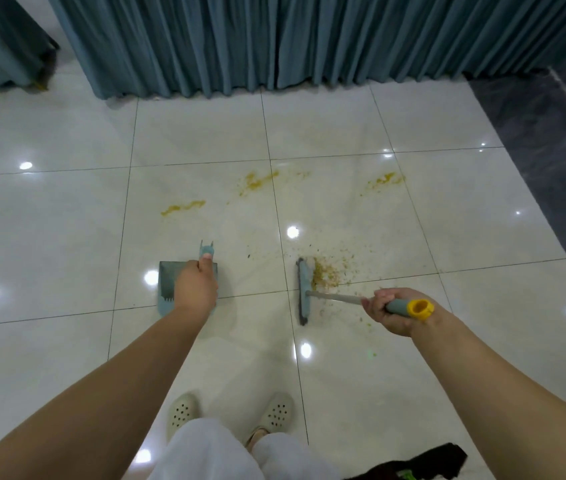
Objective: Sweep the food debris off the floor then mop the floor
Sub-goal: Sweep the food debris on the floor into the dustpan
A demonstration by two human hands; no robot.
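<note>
My left hand (197, 287) grips the handle of a blue-grey dustpan (167, 282), which stands on the white tiled floor (66, 220) left of centre. My right hand (390, 311) holds the grey and yellow handle of a broom (304, 289). Its blue head lies on the floor right of the dustpan. A small pile of brown-yellow crumbs (324, 271) sits against the broom head's right side, with loose bits scattered further right. Three yellow smears (182, 207) (260, 180) (383, 180) mark the tiles farther away.
Teal curtains (274, 39) hang to the floor along the far side. A dark glossy floor section (551, 150) borders the white tiles on the right. My feet in cream perforated shoes (184, 412) stand below. A black item (423, 462) lies at bottom right.
</note>
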